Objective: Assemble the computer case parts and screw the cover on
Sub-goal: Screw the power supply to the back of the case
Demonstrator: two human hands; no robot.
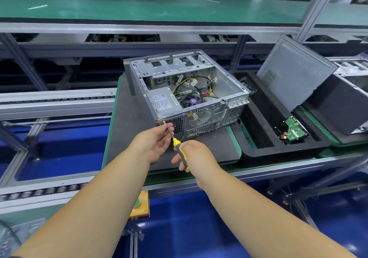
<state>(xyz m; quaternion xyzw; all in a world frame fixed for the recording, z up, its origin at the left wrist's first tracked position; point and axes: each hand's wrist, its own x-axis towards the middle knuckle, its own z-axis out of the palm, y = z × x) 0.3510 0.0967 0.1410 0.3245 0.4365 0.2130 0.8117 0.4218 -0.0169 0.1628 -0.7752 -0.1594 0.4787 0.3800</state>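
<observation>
The case (pixel 187 90) is lying open-side up on a grey mat (pixel 129 130) on the bench (pixel 278 170), holding a power supply (pixel 162 100), a fan (pixel 192 101) and loose cables (pixel 185 84). The right hand (pixel 194 154) is gripping a screwdriver (pixel 179 148) by its yellow handle, the tip sitting at the case's near left corner. The left hand (pixel 157 140) is pinching the shaft. Beside it, a black foam tray (pixel 258 152) is holding a green circuit board (pixel 293 131), and the cover (pixel 294 72) is leaning tilted behind it.

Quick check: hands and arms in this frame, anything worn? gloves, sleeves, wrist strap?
Nothing worn that shows. The left hand and right hand are bare: no gloves, rings or watch. Both forearms are bare to the frame's bottom edge, with no sleeve, wrist strap or cable.
</observation>
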